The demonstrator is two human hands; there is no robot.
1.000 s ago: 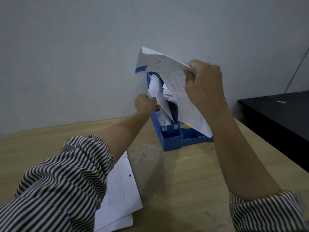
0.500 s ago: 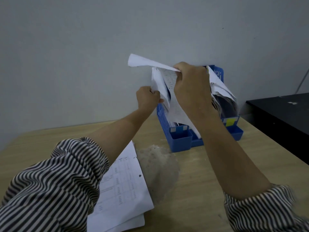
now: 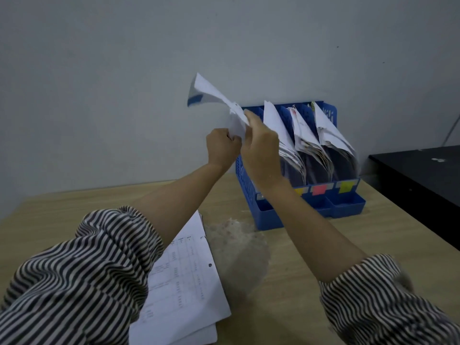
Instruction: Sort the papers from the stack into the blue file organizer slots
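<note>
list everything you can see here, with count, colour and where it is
held paper: one sheet, white with a blue patch, raised in front of the wall, gripped by both hands
file organizer: one, blue, at the table's far edge against the wall
filed papers: three leaning bundles visible, mostly white, in the organizer's slots
slot tags: three visible, yellow, pink, yellow-green, on the organizer's front
paper stack: one, white printed sheets, on the table under the left arm
table: one, light wood
dark surface: one, black, at right
wall: grey, behind
left hand: grips the paper's lower part
right hand: grips the same paper
sleeves: two, black-and-white striped
</note>
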